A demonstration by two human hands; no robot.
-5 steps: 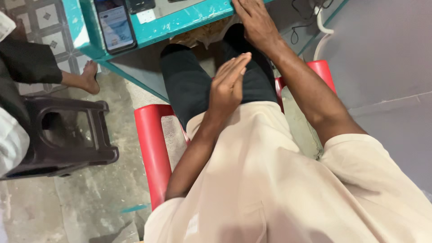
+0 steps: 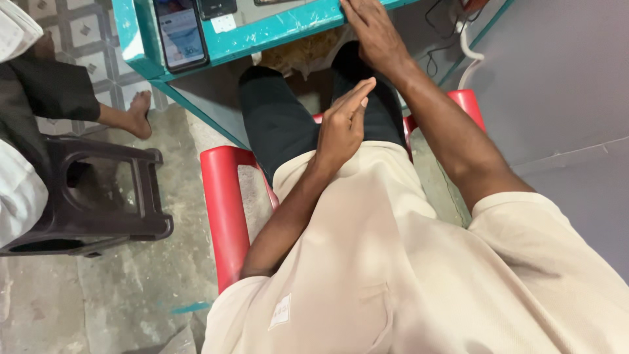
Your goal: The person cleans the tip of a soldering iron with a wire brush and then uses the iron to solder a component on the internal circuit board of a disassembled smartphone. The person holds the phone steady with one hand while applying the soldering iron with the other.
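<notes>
I am looking straight down at my lap. My left hand (image 2: 342,124) hovers over my black trousers with its fingers straight and together, edge-on, holding nothing. My right hand (image 2: 373,33) rests palm down on the front edge of the teal table (image 2: 262,39), fingers spread, gripping nothing. A smartphone (image 2: 180,33) with a lit screen lies on the table to the left of both hands. I sit on a red plastic chair (image 2: 223,203) in a cream shirt.
A dark plastic stool (image 2: 98,196) stands at the left, with another person's bare foot (image 2: 134,115) and dark sleeve beyond it. A white cable (image 2: 468,49) and thin wires hang at the upper right by a grey wall. The floor is rough concrete.
My left hand has stayed over my lap and my right hand on the table edge. The view has shifted only slightly.
</notes>
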